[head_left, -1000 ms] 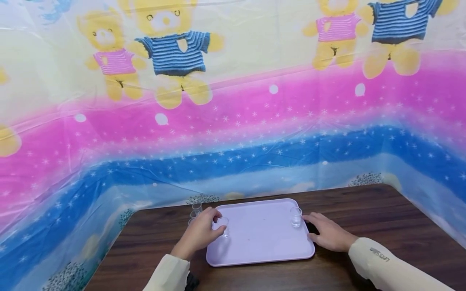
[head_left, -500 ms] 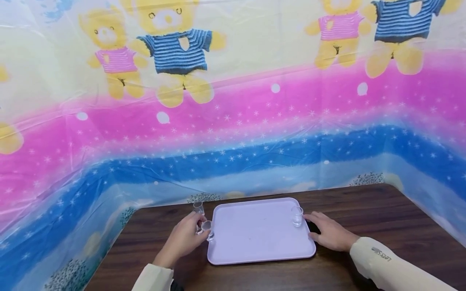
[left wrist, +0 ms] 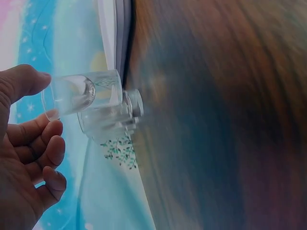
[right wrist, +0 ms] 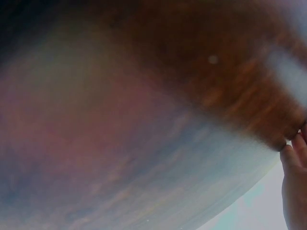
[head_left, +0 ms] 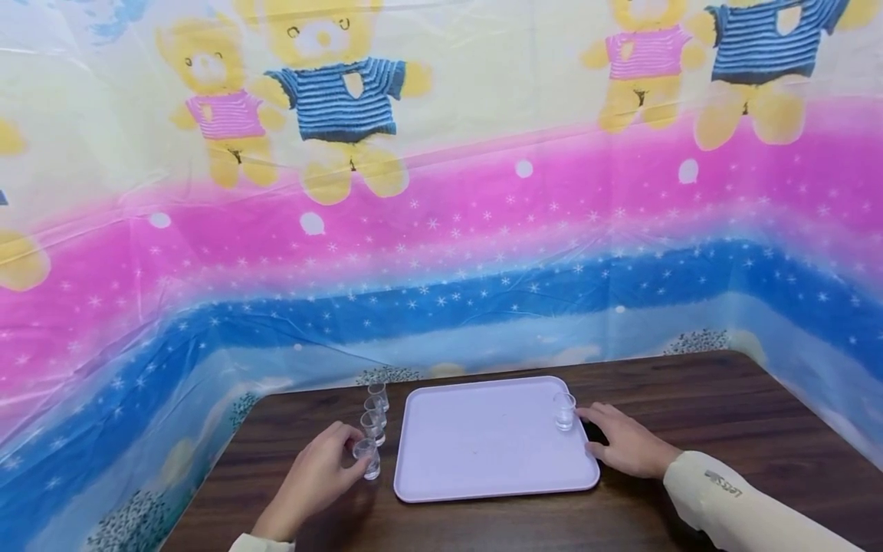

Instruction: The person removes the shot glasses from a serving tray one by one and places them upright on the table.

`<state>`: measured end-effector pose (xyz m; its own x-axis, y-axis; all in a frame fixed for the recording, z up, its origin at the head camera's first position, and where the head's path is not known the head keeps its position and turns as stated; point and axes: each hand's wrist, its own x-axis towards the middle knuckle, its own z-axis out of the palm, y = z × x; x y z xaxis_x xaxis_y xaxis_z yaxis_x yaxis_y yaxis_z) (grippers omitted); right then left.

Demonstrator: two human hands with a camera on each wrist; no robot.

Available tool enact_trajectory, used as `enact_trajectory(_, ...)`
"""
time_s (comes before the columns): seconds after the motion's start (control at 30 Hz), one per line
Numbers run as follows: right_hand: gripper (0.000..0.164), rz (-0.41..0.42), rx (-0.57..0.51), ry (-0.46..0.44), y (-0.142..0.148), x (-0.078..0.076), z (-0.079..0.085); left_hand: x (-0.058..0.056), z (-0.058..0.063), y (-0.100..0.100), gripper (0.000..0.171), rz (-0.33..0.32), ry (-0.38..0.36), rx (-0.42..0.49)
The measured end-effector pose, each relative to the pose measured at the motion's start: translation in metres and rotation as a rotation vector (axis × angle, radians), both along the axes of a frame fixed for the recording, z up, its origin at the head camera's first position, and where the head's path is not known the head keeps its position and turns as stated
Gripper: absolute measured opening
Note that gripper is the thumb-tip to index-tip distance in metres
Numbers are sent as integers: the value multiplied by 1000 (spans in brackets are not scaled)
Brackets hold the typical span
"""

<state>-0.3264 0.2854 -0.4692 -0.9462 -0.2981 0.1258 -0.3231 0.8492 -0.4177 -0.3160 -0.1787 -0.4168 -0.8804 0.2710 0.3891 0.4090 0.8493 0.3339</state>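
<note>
My left hand [head_left: 313,475] pinches a small clear shot glass [head_left: 371,464] near its rim, between thumb and fingers. In the left wrist view this shot glass [left wrist: 108,88] overlaps others behind it; whether its base touches the table I cannot tell. Three more shot glasses [head_left: 379,395] stand in a row beyond it, left of the pale lilac tray [head_left: 476,452]. At the tray's right edge, my right hand [head_left: 628,441] rests with fingers and thumb extended against the rim. Just inside that edge stands another shot glass [head_left: 564,418], close to the fingertips.
The tray lies on a dark wooden table [head_left: 724,429]. A cloth printed with bears [head_left: 345,100] hangs behind the table and along its sides. The right wrist view is mostly blurred, with part of the right hand at its edge.
My left hand has carried the shot glass leftward off the tray, over its left rim, to the near end of the row. The right hand has stayed at the tray's right edge.
</note>
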Motion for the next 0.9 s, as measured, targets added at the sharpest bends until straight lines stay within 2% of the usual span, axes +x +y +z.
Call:
enact_trajectory(0.4, 55, 14, -10, 10, 1, 0, -1, 6, -7, -8, 24, 17, -39, -16)
enact_trajectory(0.6, 56, 4, -8, 2, 1, 0, -2, 7, -12, -9, 24, 22, -22, -22)
enact_trajectory(0.9, 55, 11, -6, 14, 1, -2, -4, 9, -10, -6, 25, 40, -35, 4)
